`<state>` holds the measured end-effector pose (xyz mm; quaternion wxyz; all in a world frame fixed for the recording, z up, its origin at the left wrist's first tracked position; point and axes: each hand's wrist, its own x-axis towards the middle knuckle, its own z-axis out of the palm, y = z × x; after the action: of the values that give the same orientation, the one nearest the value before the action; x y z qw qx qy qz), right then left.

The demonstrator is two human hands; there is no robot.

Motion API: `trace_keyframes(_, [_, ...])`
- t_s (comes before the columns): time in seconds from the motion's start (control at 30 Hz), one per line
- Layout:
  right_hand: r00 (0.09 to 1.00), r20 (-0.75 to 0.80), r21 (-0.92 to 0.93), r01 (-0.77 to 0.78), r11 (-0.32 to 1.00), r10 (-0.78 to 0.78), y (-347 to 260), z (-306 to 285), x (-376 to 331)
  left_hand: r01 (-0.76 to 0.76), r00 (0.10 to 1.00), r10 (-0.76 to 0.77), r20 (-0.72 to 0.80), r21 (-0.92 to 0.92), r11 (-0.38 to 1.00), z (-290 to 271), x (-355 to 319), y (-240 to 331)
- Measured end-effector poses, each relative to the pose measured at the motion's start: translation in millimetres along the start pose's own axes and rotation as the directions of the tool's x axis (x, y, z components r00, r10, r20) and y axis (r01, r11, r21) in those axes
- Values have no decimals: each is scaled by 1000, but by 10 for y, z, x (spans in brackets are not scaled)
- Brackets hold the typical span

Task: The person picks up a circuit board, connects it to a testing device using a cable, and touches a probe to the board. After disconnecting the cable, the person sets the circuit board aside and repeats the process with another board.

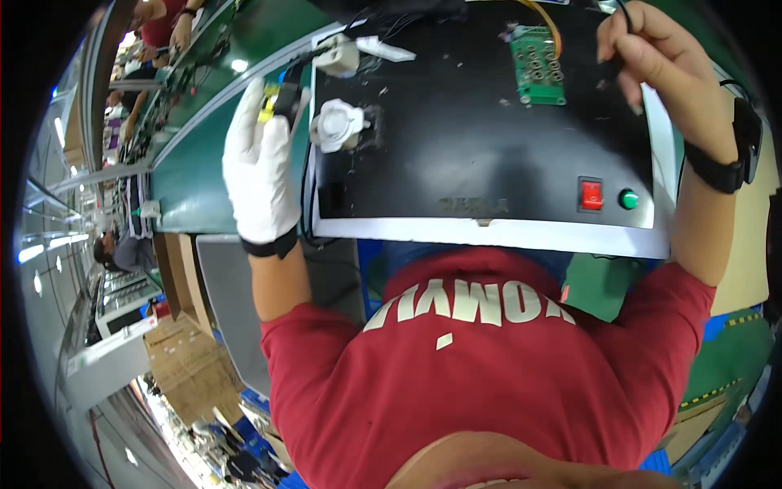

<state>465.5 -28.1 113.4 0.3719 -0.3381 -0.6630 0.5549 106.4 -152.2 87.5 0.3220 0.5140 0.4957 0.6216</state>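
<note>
White-gloved left grip (262,167) is clasping a small black-and-yellow block (287,101). Bare right grip (666,67), nearly closed, is pinching a thin black cable (626,16).

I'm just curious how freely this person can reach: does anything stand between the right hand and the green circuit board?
Only the yellow-orange wires, curving at the upper right edge of the green circuit board, on the side facing the right hand. Otherwise nothing visible stands in the gap over the black panel.
</note>
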Motion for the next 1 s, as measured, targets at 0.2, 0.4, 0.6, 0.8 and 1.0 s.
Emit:
trace_keyframes(0.2, [972, 232, -113, -15, 993, 42, 345, 429, 46, 119, 993, -116, 29, -96, 988, 99, -89, -125])
trace_keyframes(0.4, [988, 155, -193, 56, 980, -25, 449, 484, 45, 125, 992, -125, 8, -25, 992, 118, -148, -162])
trace_keyframes(0.6, [996, 34, -190, 88, 978, -83, 462, 431, 27, 121, 991, -122, -47, -14, 993, 166, -128, -139])
trace_keyframes(0.8, [982, -37, -175, 175, 969, -184, 448, 400, 102, 137, 990, -134, -31, 125, 983, 205, -144, -55])
trace_keyframes(1.0, [982, -160, 10, 98, 995, -95, 236, 419, 114, -61, 984, 28, 176, 190, 980, 21, 3, -192])
